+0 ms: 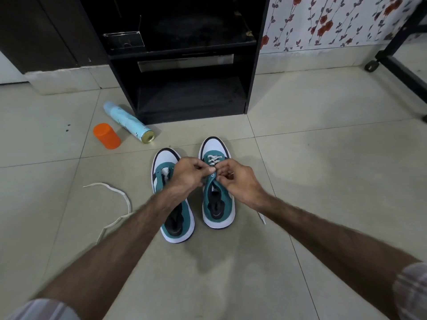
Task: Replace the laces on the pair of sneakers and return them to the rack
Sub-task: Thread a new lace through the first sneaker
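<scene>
Both sneakers sit side by side on the tiled floor at the centre of the frame, toes toward the black rack (184, 88) at upper centre. The right sneaker (218, 197) already has white lace (213, 159) crossed through its lower eyelets, and both hands meet over its upper eyelets: the left hand (188, 174) and the right hand (235, 181) each have fingertips pinched together, apparently on a lace end, though the lace itself is too hidden there to be sure. The left sneaker (172, 204) looks barely laced, only a scrap of white near its toe. A loose lace (115, 190) curls on the floor at left. An orange jar (106, 135) and a spray can (128, 122) lie at upper left. I'd judge it under halfway; racking remains.
</scene>
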